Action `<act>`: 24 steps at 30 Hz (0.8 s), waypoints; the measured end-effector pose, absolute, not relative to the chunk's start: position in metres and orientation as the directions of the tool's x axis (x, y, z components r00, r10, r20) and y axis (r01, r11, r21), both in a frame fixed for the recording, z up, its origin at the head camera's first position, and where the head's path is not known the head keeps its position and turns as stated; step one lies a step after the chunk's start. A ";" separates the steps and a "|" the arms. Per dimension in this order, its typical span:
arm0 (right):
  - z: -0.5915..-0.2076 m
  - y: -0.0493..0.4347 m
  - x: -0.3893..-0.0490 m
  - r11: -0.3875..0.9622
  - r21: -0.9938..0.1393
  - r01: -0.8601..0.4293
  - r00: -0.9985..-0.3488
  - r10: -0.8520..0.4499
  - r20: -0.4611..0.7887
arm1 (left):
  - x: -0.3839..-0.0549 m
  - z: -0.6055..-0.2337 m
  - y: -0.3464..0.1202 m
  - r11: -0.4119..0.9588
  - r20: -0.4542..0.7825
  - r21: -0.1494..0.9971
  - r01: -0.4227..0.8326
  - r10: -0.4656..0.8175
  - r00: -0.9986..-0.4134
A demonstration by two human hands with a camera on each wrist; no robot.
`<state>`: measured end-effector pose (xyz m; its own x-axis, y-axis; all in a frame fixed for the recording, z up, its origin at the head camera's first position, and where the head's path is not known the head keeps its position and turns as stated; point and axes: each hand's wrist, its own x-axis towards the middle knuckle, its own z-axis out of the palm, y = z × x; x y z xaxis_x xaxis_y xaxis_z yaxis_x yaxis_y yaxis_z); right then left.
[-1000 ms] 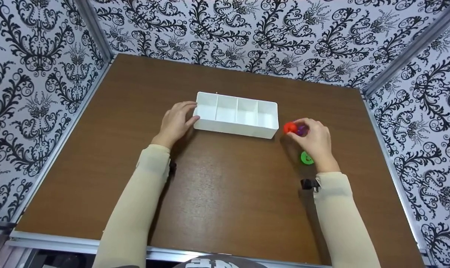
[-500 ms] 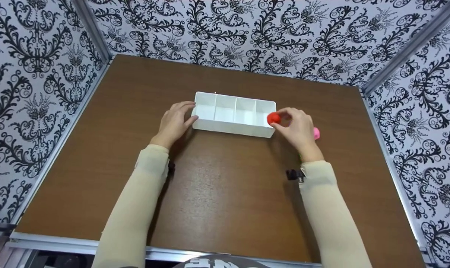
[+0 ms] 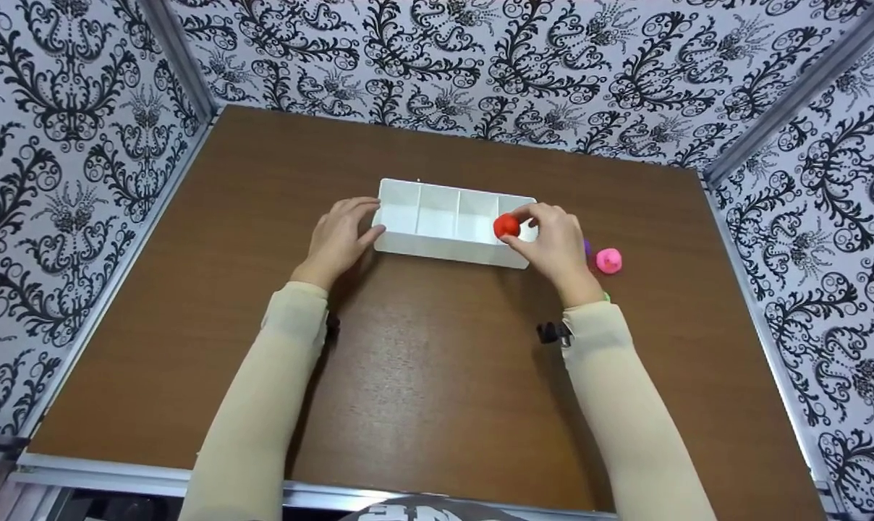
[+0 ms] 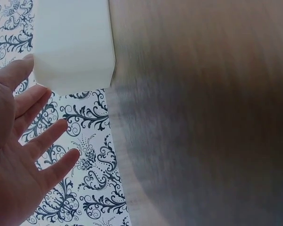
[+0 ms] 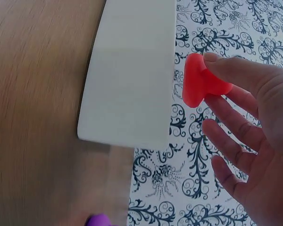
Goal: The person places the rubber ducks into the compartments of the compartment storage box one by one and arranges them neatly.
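A white box [image 3: 444,248] with several compartments in a row stands on the brown table. My left hand [image 3: 336,242] rests at its left end, thumb and forefinger touching it; the left wrist view shows the other fingers spread and fairly straight. Between thumb and fingertips, my right hand [image 3: 553,242] pinches a red toy stamp [image 3: 506,226] over the box's right part, near the rightmost divider. In the right wrist view, the red stamp has a flat round base and a narrower knob, and is held above the rim, apart from the box [image 5: 127,94].
Right of the box lie a pink stamp [image 3: 609,260] and a purple piece [image 3: 587,247], partly behind my right hand. A bit of green [image 3: 606,297] shows beside the right wrist. Patterned walls [image 3: 451,72] bound the table [image 3: 408,362] at the back and sides.
My right hand has carried the red stamp leftward from beside the box to above its right part. That uncovers the pink stamp. My left hand stays at the box's left end.
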<state>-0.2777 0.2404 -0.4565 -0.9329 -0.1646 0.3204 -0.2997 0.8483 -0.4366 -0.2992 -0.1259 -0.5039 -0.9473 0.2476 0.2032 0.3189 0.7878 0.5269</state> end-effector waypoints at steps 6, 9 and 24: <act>-0.456 0.228 -0.283 0.831 -0.443 -0.335 -0.922 -0.193 0.335 | -0.300 -0.504 -0.126 0.785 0.196 0.534 0.314 0.246 -0.949; -0.455 0.221 -0.285 0.822 -0.444 -0.356 -0.915 -0.210 0.344 | -0.300 -0.503 -0.126 0.781 0.211 0.535 0.321 0.245 -0.946; -0.458 0.196 -0.295 0.772 -0.476 -0.420 -0.892 -0.255 0.374 | -0.299 -0.503 -0.126 0.777 0.211 0.545 0.315 0.236 -0.948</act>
<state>-0.2946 0.1955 -0.4581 -0.8917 -0.2545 0.3744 -0.4204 0.7723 -0.4763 -0.2994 -0.1257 -0.5032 -0.9484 0.2365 0.2112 0.3151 0.7771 0.5449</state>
